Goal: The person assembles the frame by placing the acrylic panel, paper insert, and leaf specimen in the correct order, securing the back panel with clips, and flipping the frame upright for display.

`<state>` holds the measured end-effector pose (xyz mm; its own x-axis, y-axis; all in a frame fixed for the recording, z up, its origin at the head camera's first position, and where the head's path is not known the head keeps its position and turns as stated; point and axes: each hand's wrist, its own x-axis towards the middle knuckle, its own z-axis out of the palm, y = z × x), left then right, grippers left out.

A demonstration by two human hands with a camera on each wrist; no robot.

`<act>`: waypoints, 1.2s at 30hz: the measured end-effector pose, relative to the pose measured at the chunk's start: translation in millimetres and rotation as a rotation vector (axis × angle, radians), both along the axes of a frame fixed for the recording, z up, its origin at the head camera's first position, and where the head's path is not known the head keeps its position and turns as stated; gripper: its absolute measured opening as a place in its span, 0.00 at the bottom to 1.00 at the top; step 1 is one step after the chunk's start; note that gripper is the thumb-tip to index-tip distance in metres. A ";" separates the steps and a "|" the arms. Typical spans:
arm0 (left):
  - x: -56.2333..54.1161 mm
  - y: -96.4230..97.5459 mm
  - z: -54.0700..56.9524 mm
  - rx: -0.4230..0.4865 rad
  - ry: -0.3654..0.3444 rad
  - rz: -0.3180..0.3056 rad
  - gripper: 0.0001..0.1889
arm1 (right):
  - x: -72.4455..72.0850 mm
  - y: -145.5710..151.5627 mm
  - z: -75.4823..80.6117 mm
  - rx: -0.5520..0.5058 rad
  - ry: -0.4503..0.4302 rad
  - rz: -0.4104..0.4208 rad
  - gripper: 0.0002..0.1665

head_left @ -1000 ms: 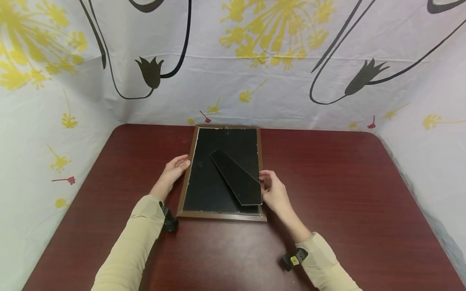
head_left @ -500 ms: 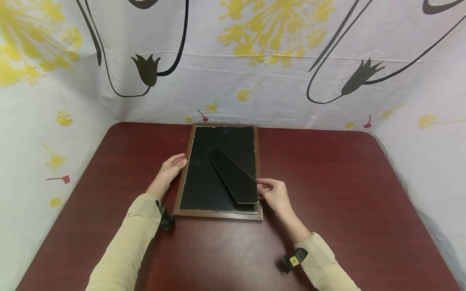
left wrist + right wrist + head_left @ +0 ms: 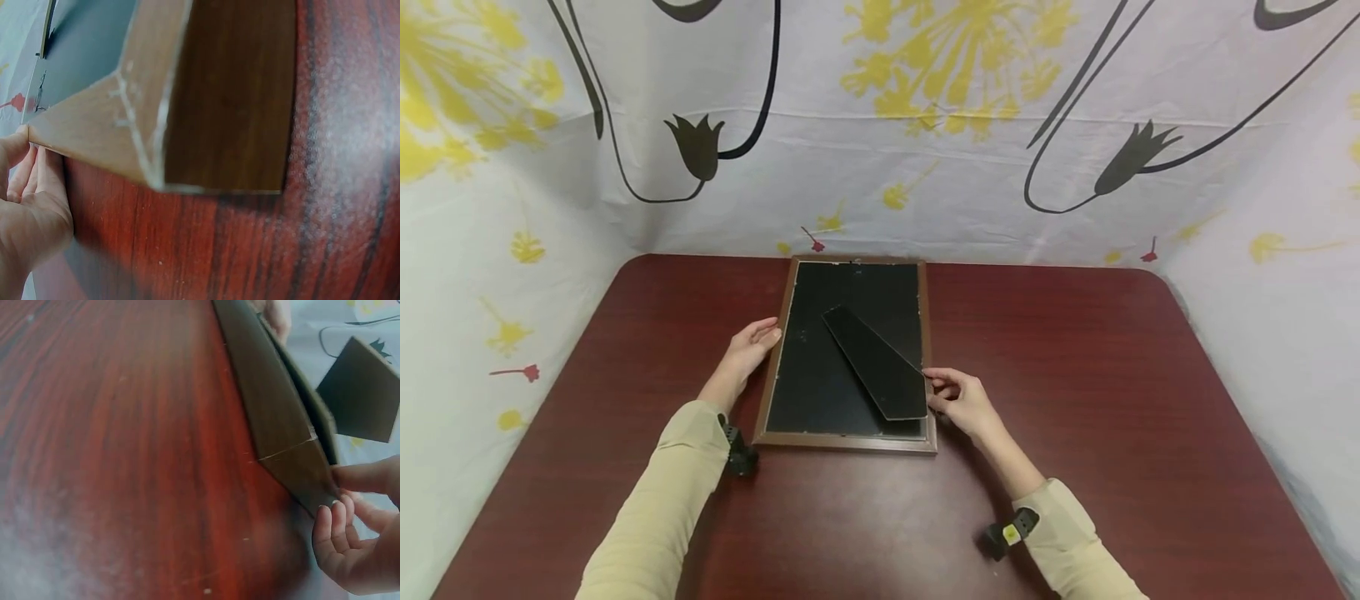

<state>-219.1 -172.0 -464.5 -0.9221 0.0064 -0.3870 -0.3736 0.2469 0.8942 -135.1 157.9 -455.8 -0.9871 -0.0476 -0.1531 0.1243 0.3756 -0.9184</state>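
the right hand [image 3: 966,404] has slid nearer along the frame [image 3: 850,443] on the table [image 3: 1075,417], fingers pinching its edge, seemingly better placed by the raised backing [image 3: 805,392]. the left hand [image 3: 747,354] pinches the opposite edge.

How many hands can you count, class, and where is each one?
2. The left hand is at the left edge of the picture frame; the right hand is at its right edge, beside the wide end of the black stand. No other hand shows.
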 end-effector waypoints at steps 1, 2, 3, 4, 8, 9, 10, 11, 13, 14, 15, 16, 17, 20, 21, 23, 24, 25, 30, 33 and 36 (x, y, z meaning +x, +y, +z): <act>0.0 -0.5 -0.3 -0.001 0.001 0.003 0.26 | -0.6 -0.5 -1.8 0.026 0.021 0.005 0.22; 0.1 -0.7 -0.4 -0.002 0.004 0.003 0.26 | -1.3 -1.3 -3.7 0.063 0.061 0.012 0.21; 0.2 -0.8 -0.5 -0.004 0.003 0.003 0.26 | -2.0 -2.3 -6.0 0.106 0.103 0.010 0.20; 0.3 -0.8 -0.7 -0.001 0.000 0.001 0.26 | -2.6 -3.4 -8.3 0.152 0.154 0.009 0.19; 1.0 0.0 -1.8 0.009 -0.010 -0.004 0.26 | -4.3 -8.5 -13.6 0.335 0.351 -0.014 0.09; 1.1 0.0 -2.1 0.012 -0.012 -0.003 0.26 | -4.5 -9.6 -13.6 0.369 0.377 -0.023 0.08; 1.1 0.1 -2.5 0.013 -0.009 -0.005 0.26 | -4.8 -10.8 -13.4 0.400 0.396 -0.030 0.06; 1.1 0.0 -2.6 0.011 -0.006 -0.003 0.26 | -5.0 -11.9 -12.3 0.427 0.405 -0.034 0.06; 0.7 -0.5 -2.7 0.009 0.001 -0.001 0.26 | -5.5 -13.5 -9.3 0.471 0.402 -0.034 0.07; 0.5 -0.9 -2.4 0.005 0.000 -0.002 0.26 | -5.9 -13.9 -7.4 0.490 0.391 -0.029 0.08; 0.3 -1.3 -2.0 0.001 -0.002 0.000 0.26 | -6.6 -14.0 -5.3 0.498 0.377 -0.020 0.10; 0.1 -1.7 -1.7 -0.004 -0.004 0.000 0.26 | -7.6 -13.8 -3.0 0.504 0.358 -0.006 0.11; -0.1 -2.2 -1.0 -0.007 -0.006 0.003 0.26 | -8.9 -13.1 -0.6 0.511 0.339 0.014 0.12; -0.5 -2.2 -0.4 -0.012 -0.015 -0.001 0.26 | -14.3 -7.9 7.5 0.492 0.253 0.100 0.14; -0.7 -2.0 -0.4 -0.012 -0.016 -0.003 0.26 | -16.5 -5.5 11.0 0.476 0.219 0.135 0.14; -1.0 -1.6 -0.1 -0.008 -0.018 -0.004 0.26 | -20.9 -0.8 17.4 0.460 0.163 0.212 0.14; -1.0 -1.6 -0.1 -0.011 -0.017 -0.009 0.26 | -23.1 0.9 20.7 0.446 0.131 0.241 0.15; -1.1 -1.5 0.1 -0.011 -0.017 -0.007 0.26 | -25.7 2.3 23.5 0.440 0.110 0.269 0.15; -1.1 -1.2 0.7 -0.007 -0.010 -0.006 0.26 | -42.2 8.5 31.0 0.351 -0.007 0.378 0.13; -1.2 -1.7 0.6 -0.002 -0.011 -0.008 0.26 | -52.9 13.7 32.5 0.209 -0.136 0.451 0.13; -1.1 -2.9 0.4 0.001 -0.009 -0.011 0.26 | -61.6 17.2 34.6 0.118 -0.242 0.524 0.15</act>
<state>-220.2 -174.9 -464.1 -0.9185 0.0171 -0.3950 -0.3786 0.2500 0.8912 -196.6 175.0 -421.2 -0.7727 -0.4886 -0.4051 0.0955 0.5416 -0.8352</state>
